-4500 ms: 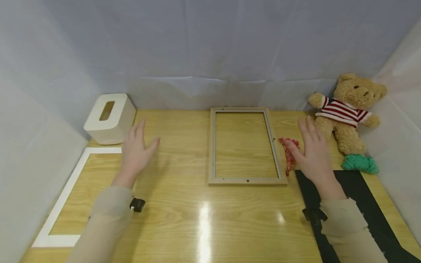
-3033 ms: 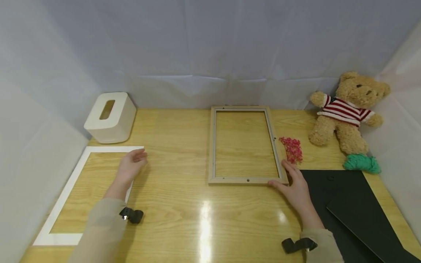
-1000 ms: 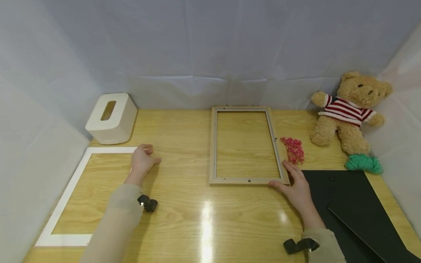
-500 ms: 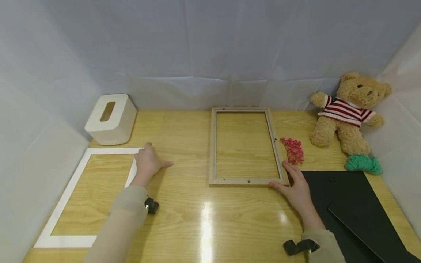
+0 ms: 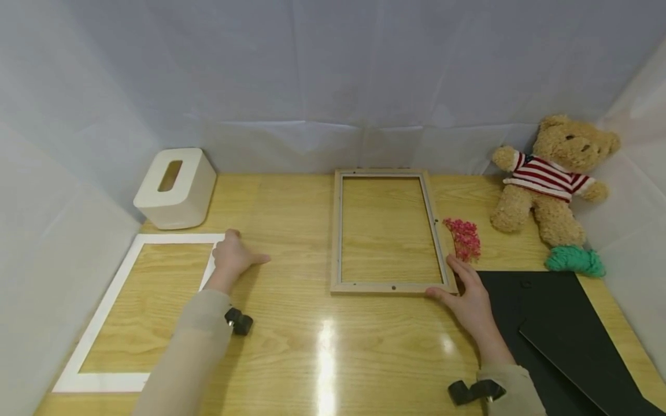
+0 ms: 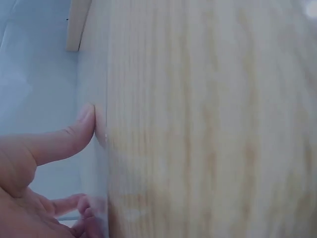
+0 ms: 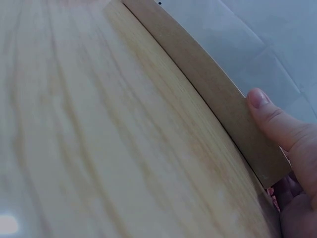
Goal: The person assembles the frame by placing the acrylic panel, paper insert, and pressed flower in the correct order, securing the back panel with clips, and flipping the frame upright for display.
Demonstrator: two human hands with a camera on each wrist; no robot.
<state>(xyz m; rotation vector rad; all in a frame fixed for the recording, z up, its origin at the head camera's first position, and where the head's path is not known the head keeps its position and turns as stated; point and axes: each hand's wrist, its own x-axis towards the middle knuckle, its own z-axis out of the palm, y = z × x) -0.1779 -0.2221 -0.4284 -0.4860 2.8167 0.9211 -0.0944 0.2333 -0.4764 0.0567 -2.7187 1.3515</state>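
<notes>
In the head view, a light wooden picture frame (image 5: 393,287) lies toward the back of the table. My right hand (image 5: 470,303) grips its near right corner, with the thumb on the front side and fingers along the right side. The right wrist view shows that thumb against the frame's wooden edge (image 7: 198,74). At left, my left hand (image 5: 232,257) rests at the right edge of a flat white rectangular border (image 5: 115,300). Its thumb stretches out to the right, and in the left wrist view the thumb (image 6: 74,134) and fingertips touch the tabletop. Whether the fingertips touch the border is unclear.
A white tissue box (image 5: 182,193) stands behind the white border. Pink dried flowers (image 5: 465,237) lie right of the picture frame. A black backing board with a stand leg (image 5: 551,312) is at right, near a green yarn bundle (image 5: 574,260) and a teddy bear (image 5: 546,185).
My right hand moved down from the air onto the frame's corner and has stayed there. The left hand came down onto the table, shifted right with its thumb spreading, then drew slightly back left.
</notes>
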